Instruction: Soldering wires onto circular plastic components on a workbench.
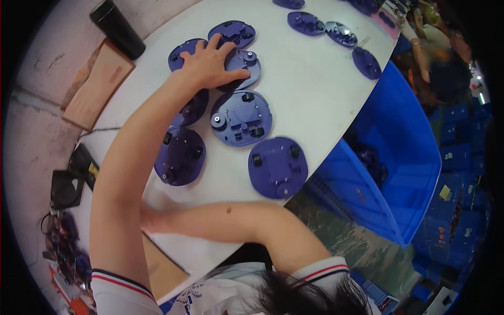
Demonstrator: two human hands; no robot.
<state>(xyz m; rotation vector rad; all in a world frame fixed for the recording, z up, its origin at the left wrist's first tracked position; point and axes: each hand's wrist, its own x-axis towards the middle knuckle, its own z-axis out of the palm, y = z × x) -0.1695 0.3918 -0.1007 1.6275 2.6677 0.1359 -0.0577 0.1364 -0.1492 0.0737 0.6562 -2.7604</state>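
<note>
My left hand [210,65] reaches to the far part of the table, palm down, with its fingers spread. It is over a cluster of purple oval plastic bases with small black wheels, partly covering a lighter purple base [251,67]. Another base [232,34] lies just beyond the fingertips. Closer to me are a lighter base with a round post [241,118] and a darker base [278,168]. One more base [181,156] sits beside my left forearm. My right arm crosses to the left under that forearm; my right hand [151,218] is blurred and mostly hidden behind it.
Several similar bases [306,23] lie at the far right of the white table [310,89]. A blue bin [415,173] with dark parts stands off its right edge. At left are a black cylinder [118,29], a cardboard piece [98,86] and a black box [66,188]. Other people work at far right.
</note>
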